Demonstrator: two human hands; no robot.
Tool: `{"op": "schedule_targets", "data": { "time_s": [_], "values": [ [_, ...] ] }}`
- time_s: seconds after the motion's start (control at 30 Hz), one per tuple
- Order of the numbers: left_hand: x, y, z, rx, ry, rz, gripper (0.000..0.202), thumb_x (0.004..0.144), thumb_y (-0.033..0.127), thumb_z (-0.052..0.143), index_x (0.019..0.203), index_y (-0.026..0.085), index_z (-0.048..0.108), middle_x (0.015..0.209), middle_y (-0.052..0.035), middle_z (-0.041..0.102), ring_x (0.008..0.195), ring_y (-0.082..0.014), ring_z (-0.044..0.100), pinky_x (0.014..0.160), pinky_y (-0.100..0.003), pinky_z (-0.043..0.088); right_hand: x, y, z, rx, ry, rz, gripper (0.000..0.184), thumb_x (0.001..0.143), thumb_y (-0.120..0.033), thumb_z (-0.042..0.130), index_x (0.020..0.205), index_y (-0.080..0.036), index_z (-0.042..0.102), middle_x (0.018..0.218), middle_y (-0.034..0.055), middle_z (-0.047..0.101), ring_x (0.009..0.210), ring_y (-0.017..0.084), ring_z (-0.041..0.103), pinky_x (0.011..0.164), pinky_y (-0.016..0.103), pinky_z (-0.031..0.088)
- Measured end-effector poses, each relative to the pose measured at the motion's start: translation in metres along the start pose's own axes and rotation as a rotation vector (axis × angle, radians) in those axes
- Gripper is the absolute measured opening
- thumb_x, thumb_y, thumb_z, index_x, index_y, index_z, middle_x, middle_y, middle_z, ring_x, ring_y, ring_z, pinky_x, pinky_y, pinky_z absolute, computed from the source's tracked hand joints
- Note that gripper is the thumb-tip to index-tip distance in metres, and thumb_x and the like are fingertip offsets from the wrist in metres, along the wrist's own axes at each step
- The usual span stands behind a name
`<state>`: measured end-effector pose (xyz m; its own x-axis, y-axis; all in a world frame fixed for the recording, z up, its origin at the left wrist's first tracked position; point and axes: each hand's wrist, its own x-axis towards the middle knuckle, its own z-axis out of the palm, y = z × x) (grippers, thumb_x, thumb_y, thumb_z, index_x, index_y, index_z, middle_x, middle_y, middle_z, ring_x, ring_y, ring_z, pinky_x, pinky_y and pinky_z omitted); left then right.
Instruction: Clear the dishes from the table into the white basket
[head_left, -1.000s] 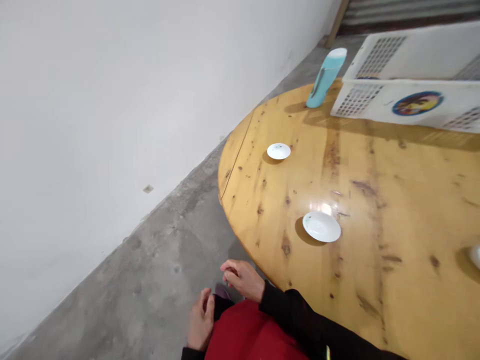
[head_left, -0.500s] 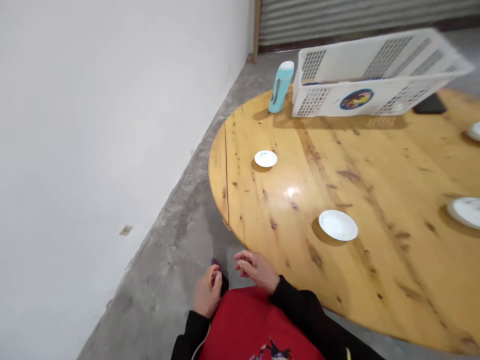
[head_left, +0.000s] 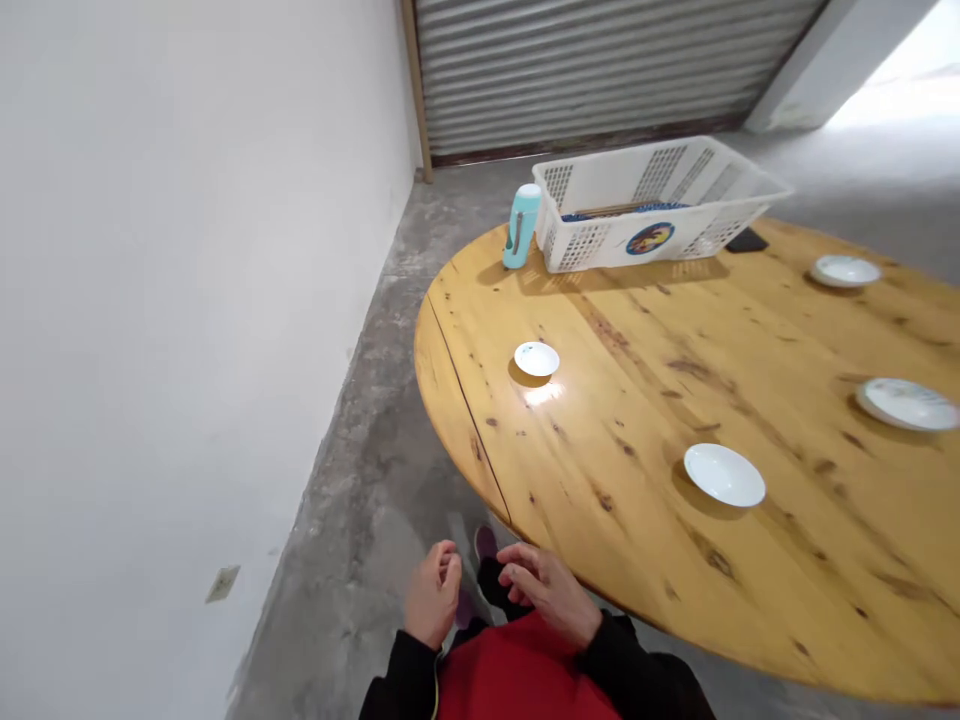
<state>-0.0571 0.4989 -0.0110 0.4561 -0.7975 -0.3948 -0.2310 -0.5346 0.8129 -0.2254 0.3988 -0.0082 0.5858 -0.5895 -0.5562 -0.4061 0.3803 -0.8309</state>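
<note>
My left hand (head_left: pixel 435 596) hangs over the floor in front of my body, its fingers loosely curled and nothing in it. Just short of the table edge, my right hand (head_left: pixel 547 590) is held with fingers partly bent and apart, also empty. Neither touches the wooden table (head_left: pixel 622 520). Closest to my right hand on the tabletop is a white bowl (head_left: pixel 724 474). A smaller white dish (head_left: pixel 537 358) sits near the table's left end.
Along the far edge stand a light-blue bottle (head_left: pixel 522 226) and a white plastic basket (head_left: pixel 600 235), with a black flat object (head_left: pixel 747 241) beside it. White dishes (head_left: pixel 907 404) and another dish (head_left: pixel 845 270) lie at right. A white wall (head_left: pixel 187 300) rises on my left.
My view has turned and tilted up, showing more of the shutter and the right-hand dishes. Both hands remain empty in front of my body, beside the table edge.
</note>
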Motion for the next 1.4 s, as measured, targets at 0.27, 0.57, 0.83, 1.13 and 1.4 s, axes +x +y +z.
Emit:
{"op": "schedule_targets", "data": {
  "time_s": [0.27, 0.57, 0.83, 1.13, 1.4],
  "values": [
    [0.063, 0.030, -0.010, 0.091, -0.128, 0.039, 0.032, 0.090, 0.041, 0.048, 0.104, 0.019, 0.067, 0.093, -0.0080, 0.077, 0.082, -0.0194, 0.074, 0.076, -0.028, 0.056, 0.062, -0.037, -0.006, 0.112, 0.055, -0.044, 0.044, 0.069, -0.049, 0.049, 0.097, -0.018, 0.062, 0.082, 0.0061, 0.071, 0.067, 0.019, 0.067, 0.066, 0.033, 0.053],
    [0.181, 0.095, -0.001, -0.010, -0.185, 0.092, 0.029, 0.093, 0.039, 0.048, 0.097, 0.018, 0.067, 0.089, -0.0082, 0.076, 0.078, -0.0169, 0.074, 0.069, -0.025, 0.057, 0.068, -0.051, -0.046, 0.193, 0.280, 0.013, 0.047, 0.069, -0.057, 0.051, 0.095, -0.019, 0.064, 0.078, 0.0081, 0.073, 0.066, 0.024, 0.067, 0.067, 0.037, 0.055],
    [0.305, 0.146, 0.054, 0.105, -0.288, 0.109, 0.024, 0.095, 0.034, 0.052, 0.097, 0.013, 0.064, 0.083, -0.0090, 0.073, 0.067, -0.0129, 0.069, 0.067, -0.025, 0.056, 0.051, -0.039, -0.061, 0.386, 0.606, 0.114, 0.060, 0.059, -0.068, 0.065, 0.093, -0.019, 0.066, 0.082, 0.0131, 0.076, 0.071, 0.028, 0.071, 0.073, 0.041, 0.059],
    [0.366, 0.173, 0.085, 0.213, -0.348, 0.099, 0.030, 0.095, 0.044, 0.056, 0.105, 0.017, 0.064, 0.081, -0.0040, 0.076, 0.073, -0.0171, 0.073, 0.083, -0.033, 0.059, 0.052, -0.049, -0.057, 0.493, 0.770, 0.214, 0.069, 0.056, -0.074, 0.069, 0.096, -0.017, 0.070, 0.083, 0.0108, 0.078, 0.075, 0.026, 0.074, 0.074, 0.038, 0.059],
    [0.382, 0.180, 0.097, 0.259, -0.416, 0.127, 0.029, 0.096, 0.041, 0.054, 0.103, 0.016, 0.067, 0.081, -0.0052, 0.077, 0.074, -0.0187, 0.075, 0.084, -0.034, 0.059, 0.067, -0.058, -0.053, 0.541, 0.796, 0.246, 0.072, 0.052, -0.072, 0.072, 0.096, -0.015, 0.070, 0.082, 0.0116, 0.078, 0.073, 0.027, 0.073, 0.072, 0.036, 0.059]
  ]
}}
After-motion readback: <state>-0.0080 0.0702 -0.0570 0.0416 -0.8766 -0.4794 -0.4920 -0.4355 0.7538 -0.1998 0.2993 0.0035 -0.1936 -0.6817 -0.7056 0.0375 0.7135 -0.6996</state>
